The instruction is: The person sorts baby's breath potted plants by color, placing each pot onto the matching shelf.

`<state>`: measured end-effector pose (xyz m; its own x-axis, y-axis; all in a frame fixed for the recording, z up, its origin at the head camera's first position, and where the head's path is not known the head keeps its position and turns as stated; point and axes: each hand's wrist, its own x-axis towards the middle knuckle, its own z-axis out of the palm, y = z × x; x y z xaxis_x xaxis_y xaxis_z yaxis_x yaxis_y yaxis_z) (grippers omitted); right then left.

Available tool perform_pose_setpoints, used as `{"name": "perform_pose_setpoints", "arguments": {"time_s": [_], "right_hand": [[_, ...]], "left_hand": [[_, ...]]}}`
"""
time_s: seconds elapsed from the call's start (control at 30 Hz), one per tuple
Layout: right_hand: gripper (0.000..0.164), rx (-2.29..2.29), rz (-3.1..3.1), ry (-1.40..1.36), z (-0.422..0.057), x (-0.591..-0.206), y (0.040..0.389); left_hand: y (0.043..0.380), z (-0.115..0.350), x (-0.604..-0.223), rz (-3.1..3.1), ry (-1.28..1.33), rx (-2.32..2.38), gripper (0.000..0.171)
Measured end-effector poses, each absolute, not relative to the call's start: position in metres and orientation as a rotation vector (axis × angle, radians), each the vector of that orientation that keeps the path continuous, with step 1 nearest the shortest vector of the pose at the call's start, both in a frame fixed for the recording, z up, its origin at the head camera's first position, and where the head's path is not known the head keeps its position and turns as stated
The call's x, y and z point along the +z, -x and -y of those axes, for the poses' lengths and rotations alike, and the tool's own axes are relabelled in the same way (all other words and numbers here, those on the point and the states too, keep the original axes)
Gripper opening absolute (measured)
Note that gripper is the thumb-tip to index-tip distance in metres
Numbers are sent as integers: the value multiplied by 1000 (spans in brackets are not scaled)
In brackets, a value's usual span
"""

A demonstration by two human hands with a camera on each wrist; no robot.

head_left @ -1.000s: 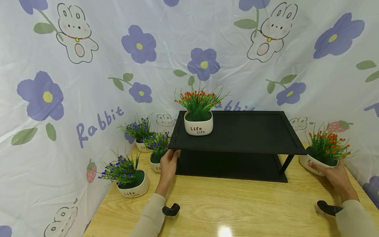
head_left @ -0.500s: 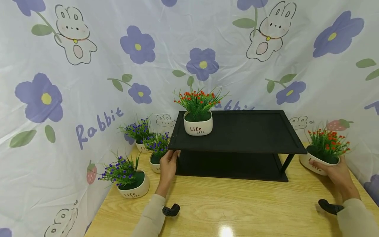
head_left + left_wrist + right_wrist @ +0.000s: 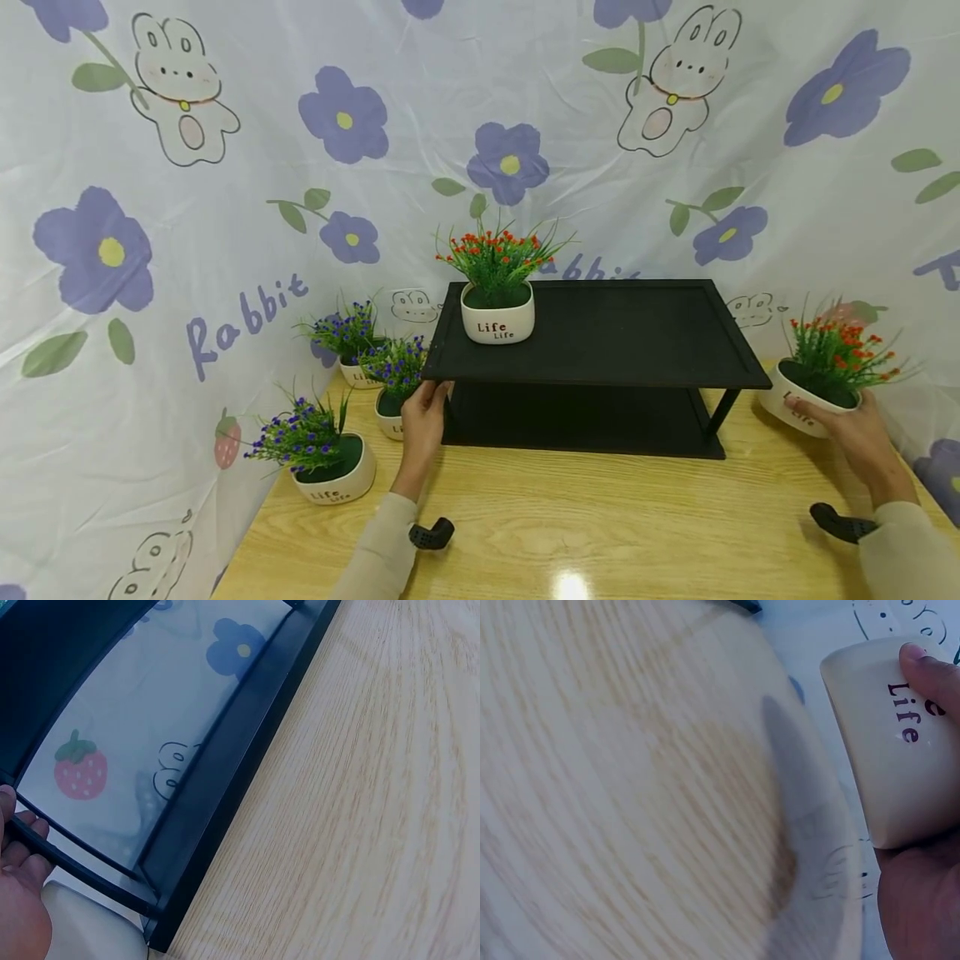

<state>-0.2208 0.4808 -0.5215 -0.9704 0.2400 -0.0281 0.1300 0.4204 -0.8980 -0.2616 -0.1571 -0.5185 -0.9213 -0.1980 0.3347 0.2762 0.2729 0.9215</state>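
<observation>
A two-tier black shelf (image 3: 622, 333) stands on the wooden table. My left hand (image 3: 423, 421) grips its front left post (image 3: 90, 879) just under the top board, fingers curled round it in the left wrist view. At the right side, my right hand (image 3: 855, 429) holds a white oval flowerpot (image 3: 798, 408) with orange-red artificial flowers. The thumb lies across the pot's "Life" lettering (image 3: 904, 712) in the right wrist view, and the pot tilts. A matching pot (image 3: 498, 323) with orange-red flowers sits on the left part of the shelf's top board.
Several white pots with purple flowers stand left of the shelf: one at the front (image 3: 337, 483), one beside my left hand (image 3: 390, 421), one at the back (image 3: 360, 372). A cloth (image 3: 247, 167) printed with rabbits and flowers hangs behind and beside the table (image 3: 585, 517).
My right hand has raised the flowerpot slightly and moved it a little to the right. The left hand keeps its grip on the shelf post. The head view has shifted slightly.
</observation>
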Motion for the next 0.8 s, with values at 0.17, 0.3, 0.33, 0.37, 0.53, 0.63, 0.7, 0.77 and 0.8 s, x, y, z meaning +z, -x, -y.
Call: {"name": "perform_pose_setpoints", "arguments": {"time_s": [0.17, 0.3, 0.33, 0.37, 0.53, 0.63, 0.7, 0.77, 0.8], "right_hand": [[104, 1536, 2562, 343, -482, -514, 222], [104, 1524, 2523, 336, -481, -508, 223], [104, 1526, 2514, 332, -481, -506, 223], [105, 1526, 2508, 329, -481, -505, 223], [106, 1494, 2513, 310, -481, -495, 220], [107, 1446, 2539, 303, -481, -489, 218], [108, 1409, 2560, 298, -481, -484, 218], [110, 1369, 2584, 292, -480, -479, 217], [111, 1350, 2596, 290, -480, -477, 217]], "left_hand": [[260, 153, -514, 2152, 39, -1693, 38], [251, 150, -501, 2154, 33, -1712, 38], [248, 149, -497, 2162, 40, -1704, 38], [246, 148, -494, 2168, 47, -1697, 38], [242, 147, -489, 2171, 53, -1712, 38], [243, 147, -492, 2155, 39, -1746, 39], [244, 147, -493, 2151, 37, -1747, 39], [245, 147, -495, 2149, 35, -1744, 39], [245, 147, -495, 2149, 33, -1743, 39]]}}
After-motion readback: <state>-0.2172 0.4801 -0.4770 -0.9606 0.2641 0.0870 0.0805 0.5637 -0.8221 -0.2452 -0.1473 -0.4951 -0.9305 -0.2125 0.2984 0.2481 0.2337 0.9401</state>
